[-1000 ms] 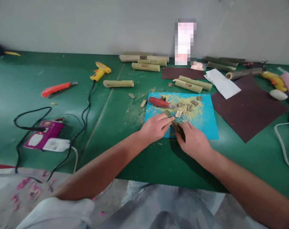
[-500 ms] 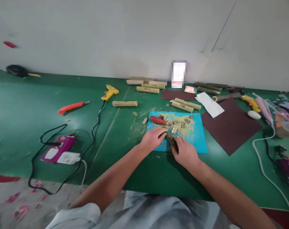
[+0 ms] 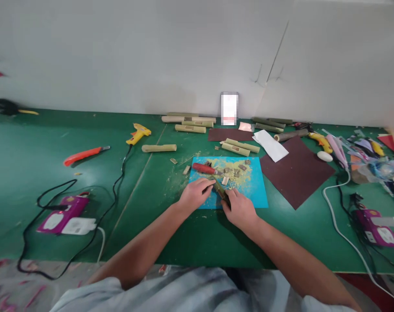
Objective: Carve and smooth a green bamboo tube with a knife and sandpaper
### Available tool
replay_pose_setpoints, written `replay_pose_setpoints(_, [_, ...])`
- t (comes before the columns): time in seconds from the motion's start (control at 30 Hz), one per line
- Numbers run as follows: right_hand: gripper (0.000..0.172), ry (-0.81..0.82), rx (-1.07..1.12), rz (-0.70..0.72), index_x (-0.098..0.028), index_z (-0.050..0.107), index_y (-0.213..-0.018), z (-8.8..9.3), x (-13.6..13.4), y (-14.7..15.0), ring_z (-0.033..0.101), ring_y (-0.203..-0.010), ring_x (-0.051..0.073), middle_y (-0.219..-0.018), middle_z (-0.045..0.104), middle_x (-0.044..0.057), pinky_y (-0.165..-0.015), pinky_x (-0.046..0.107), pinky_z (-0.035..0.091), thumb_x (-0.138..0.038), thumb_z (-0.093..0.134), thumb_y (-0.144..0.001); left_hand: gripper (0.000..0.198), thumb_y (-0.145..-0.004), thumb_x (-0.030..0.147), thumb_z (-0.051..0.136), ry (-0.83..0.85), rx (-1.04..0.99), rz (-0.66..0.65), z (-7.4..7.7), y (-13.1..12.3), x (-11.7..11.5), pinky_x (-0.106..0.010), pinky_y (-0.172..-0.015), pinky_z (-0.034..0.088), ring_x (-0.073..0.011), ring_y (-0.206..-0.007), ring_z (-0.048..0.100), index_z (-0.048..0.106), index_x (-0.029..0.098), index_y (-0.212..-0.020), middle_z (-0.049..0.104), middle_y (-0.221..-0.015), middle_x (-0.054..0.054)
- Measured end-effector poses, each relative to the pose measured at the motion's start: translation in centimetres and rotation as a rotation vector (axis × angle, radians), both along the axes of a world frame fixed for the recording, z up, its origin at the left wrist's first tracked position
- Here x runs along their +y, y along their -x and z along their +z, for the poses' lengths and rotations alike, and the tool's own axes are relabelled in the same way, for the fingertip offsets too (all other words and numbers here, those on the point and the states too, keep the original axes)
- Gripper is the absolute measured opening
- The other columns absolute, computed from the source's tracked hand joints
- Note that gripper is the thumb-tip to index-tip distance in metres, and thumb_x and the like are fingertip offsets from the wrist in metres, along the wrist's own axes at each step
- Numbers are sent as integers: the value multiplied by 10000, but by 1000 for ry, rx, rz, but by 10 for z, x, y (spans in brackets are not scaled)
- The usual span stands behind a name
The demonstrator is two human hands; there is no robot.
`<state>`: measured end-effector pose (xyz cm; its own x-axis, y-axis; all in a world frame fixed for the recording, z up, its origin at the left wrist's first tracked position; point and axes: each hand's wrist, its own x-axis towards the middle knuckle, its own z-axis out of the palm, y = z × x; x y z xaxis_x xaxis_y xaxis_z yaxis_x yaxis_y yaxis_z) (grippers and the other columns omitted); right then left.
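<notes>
Both my hands meet over the near edge of a blue cutting mat (image 3: 257, 190). My left hand (image 3: 194, 194) and my right hand (image 3: 238, 209) are closed on the two ends of a short dark green bamboo piece (image 3: 220, 190), which lies at a slant between them. A red-handled knife (image 3: 203, 169) lies on the mat just beyond my left hand. Sawdust and several small bamboo chips (image 3: 237, 170) cover the middle of the mat.
Bamboo tubes (image 3: 158, 148) lie on the green table (image 3: 30, 143), more (image 3: 190, 128) by the wall. Brown sandpaper (image 3: 296, 173) and white paper (image 3: 270, 145) sit right of the mat. An orange utility knife (image 3: 83, 154), yellow glue gun (image 3: 136, 133), purple power strip (image 3: 62, 216) and cables lie left.
My head has lifted and drawn back, so the table looks smaller and more of the right side shows. Both hands keep their hold on the bamboo piece over the mat.
</notes>
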<state>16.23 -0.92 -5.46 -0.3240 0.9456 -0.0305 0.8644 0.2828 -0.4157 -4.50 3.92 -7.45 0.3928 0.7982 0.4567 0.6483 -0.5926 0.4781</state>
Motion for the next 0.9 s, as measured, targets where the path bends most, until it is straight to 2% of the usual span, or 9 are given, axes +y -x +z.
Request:
replay_pose_setpoints(0.2, [258,-23,9,-14,-171,581,-1139,-3,0,-2,635,-846,219,-1057,666,104,-658,317,423,-341,490,-968,234,-974,283,533,4,-11,21,0,-3,5,-315,-821,579,-178,-865,692,717,163,-1052,721,-938,-83])
replay_pose_setpoints(0.4, [247,9,44,7,-181,583,-1119,-1,2,-5,641,-850,225,-1051,667,91,-640,320,425,-348,495,-960,302,-999,287,482,36,26,88,-1,-6,-6,-316,-807,568,-169,-854,666,700,152,-1158,689,-931,-90])
replay_pose_setpoints(0.67, [264,23,41,10,-177,576,-1149,-2,2,-4,642,-856,226,-1063,663,100,-642,321,430,-344,491,-963,292,-996,269,482,72,-34,167,2,-7,-8,-305,-823,561,-171,-881,675,712,170,-1148,698,-961,-89])
replay_pose_setpoints(0.8, [275,-3,9,10,-163,577,-1156,-3,2,-2,633,-854,227,-1064,657,103,-640,324,426,-335,466,-973,277,-987,269,509,80,-79,149,0,-10,-11,-297,-791,566,-166,-830,676,714,152,-1132,699,-900,-80])
replay_pose_setpoints(0.9, [283,-9,-13,46,-142,579,-1163,-1,4,-1,625,-861,230,-1043,654,109,-638,325,419,-316,452,-979,294,-996,262,495,53,-63,69,-4,-11,-11,-282,-751,564,-160,-789,664,705,125,-1150,690,-857,-85])
